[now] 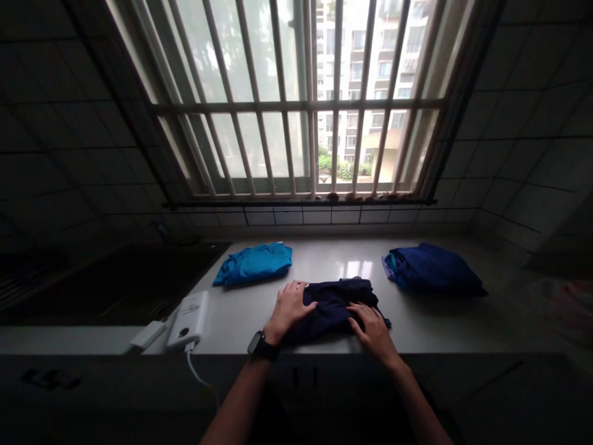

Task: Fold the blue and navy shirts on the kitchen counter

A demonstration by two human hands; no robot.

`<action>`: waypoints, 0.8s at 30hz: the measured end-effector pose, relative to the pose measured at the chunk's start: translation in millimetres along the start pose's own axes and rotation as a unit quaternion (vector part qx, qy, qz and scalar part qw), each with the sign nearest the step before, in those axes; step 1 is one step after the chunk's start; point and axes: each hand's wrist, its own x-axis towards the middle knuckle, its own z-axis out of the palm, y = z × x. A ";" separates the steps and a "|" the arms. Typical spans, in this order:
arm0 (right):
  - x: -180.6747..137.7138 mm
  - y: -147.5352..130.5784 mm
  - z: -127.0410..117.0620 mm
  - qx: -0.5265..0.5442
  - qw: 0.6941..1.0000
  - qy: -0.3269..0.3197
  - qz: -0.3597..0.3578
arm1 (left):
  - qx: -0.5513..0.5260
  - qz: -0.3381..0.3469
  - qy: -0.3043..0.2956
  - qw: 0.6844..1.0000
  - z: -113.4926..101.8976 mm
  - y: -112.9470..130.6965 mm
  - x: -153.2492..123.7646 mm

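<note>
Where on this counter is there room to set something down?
Bare countertop shows between the bright blue cloth and navy bundle, and right of the dark cloth under the left hand and right hand. The white power bank crowds front left.

readable text: 0 | navy garment (333, 306) under hands (288, 309) (373, 330): no label legible | white power bank (188, 320): no marks legible

The pale surface (250, 312) runs under the window, with a bright blue folded cloth (252, 264) lying toward its back left. A rumpled dark navy cloth (333, 309) lies in the middle near the front edge, and a deep blue bundle (433, 270) with teal showing at one end sits well to the right. At the front left lie a white power bank (188, 320), its white cable (197, 374) dropping over the edge, and a small white plug (148, 334) just beside it.
</note>
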 end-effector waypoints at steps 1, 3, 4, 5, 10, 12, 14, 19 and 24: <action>-0.1 0.6 -2.2 0.015 1.000 -0.004 0.000 | -0.009 0.001 -0.005 1.000 -1.3 -0.9 2.9; -0.9 1.6 -4.0 0.035 0.999 -0.003 0.007 | -0.031 0.007 -0.021 0.999 -1.1 -4.1 4.1; -1.5 1.8 -4.3 0.044 0.999 -0.002 0.011 | -0.043 0.002 -0.030 0.999 -0.8 -5.9 2.7; -1.9 1.7 -4.8 0.054 0.998 -0.006 0.014 | -0.059 -0.004 -0.039 0.997 -1.0 -7.3 0.8; -1.7 0.0 -13.1 0.138 0.987 -0.077 0.006 | -0.137 -0.069 -0.100 0.983 -6.0 -0.3 1.0; -1.4 1.0 -15.8 0.167 0.983 -0.078 0.007 | -0.130 -0.095 -0.087 0.983 -4.4 7.5 8.7; -2.0 3.8 -15.2 0.184 0.982 -0.041 0.012 | -0.116 -0.060 -0.094 0.987 -4.6 14.4 18.8; -5.0 17.4 -1.4 0.178 0.969 0.149 0.090 | -0.165 0.127 -0.117 0.971 -54.8 14.0 50.3; -5.9 25.4 9.1 0.171 0.958 0.177 0.145 | -0.168 0.156 -0.026 0.973 -169.6 -41.3 98.1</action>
